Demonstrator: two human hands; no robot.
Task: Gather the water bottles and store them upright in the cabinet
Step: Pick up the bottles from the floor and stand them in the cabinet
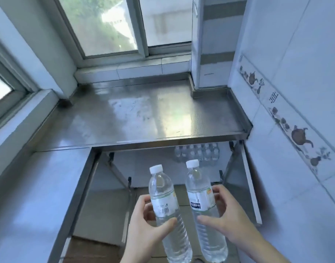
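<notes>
Head view: left hand (143, 223) has its fingers wrapped round one water bottle (167, 211) and right hand (222, 211) grasps a second bottle (202, 204), both cap-up at mid-body, likely so they go in upright, lined up with the cabinet (251, 186) opening under the steel table (143, 114). Stored bottles (197, 152) stand packed at back right. The table's front lip overhangs and brackets flank the opening; open room shows centre and left.

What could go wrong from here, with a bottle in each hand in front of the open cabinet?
1. The left hand and right hand each hold a tilted bottle, left bottle and right bottle, with a loose-looking grip, so one might slip.
2. The stored bottles stand packed at the back; a carried bottle might topple them.
3. A cap might strike the steel counter edge.
</notes>
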